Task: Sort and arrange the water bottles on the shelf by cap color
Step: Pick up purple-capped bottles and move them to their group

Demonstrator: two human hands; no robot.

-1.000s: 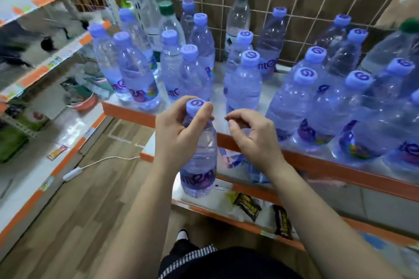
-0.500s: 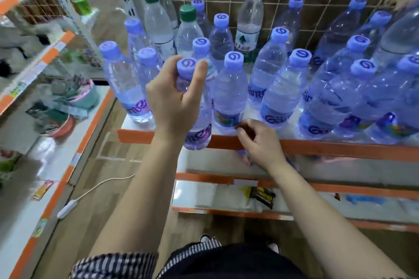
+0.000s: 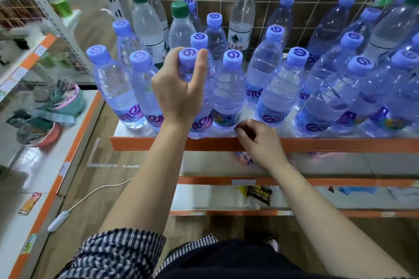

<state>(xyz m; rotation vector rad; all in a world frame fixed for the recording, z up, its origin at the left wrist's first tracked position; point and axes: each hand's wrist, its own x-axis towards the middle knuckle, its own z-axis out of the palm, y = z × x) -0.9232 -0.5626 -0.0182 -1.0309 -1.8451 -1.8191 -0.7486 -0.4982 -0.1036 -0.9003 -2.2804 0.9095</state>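
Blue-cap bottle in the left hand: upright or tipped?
Upright: the blue-cap bottle has its cap above its label, the left hand gripping its neck. Base at the shelf front edge; cannot tell if it rests there.

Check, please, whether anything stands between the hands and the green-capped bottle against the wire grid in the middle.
Yes: the front-row blue-capped bottle stands directly before the green-capped bottle, and the left hand grips a neighbouring bottle.

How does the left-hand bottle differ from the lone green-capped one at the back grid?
The held bottle has a blue swirl-marked cap and blue-tinted body; the back bottle has a green cap and clear body. The left hand grips the held bottle; the back bottle stands untouched. Both are upright.
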